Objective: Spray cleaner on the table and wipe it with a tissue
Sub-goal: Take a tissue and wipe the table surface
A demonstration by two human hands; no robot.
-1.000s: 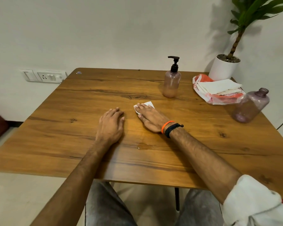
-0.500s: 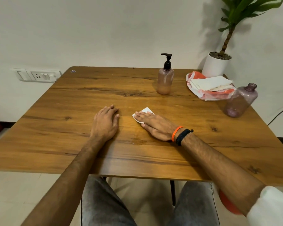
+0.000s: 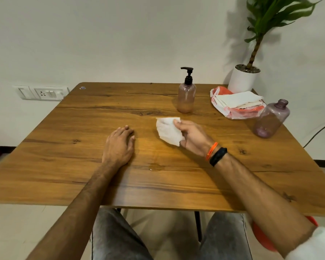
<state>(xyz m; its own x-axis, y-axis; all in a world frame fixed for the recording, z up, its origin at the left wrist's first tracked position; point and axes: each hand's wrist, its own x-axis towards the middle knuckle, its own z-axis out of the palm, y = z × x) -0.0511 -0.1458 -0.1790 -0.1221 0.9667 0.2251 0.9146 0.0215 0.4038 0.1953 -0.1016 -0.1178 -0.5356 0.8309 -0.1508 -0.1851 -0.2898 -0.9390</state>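
Head view: right hand (image 3: 190, 134) pinches tissue (image 3: 168, 131) mid-table (image 3: 64, 166); left hand (image 3: 118, 147) rests flat.

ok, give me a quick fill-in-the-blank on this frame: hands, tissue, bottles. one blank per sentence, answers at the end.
1. The tissue is held by the ____ hand.
2. The left hand rests flat on the ____.
3. The pump bottle has a pump head coloured ____.
4. The purple bottle near the table's right edge has no ____.

Missing words: right; table; black; cap
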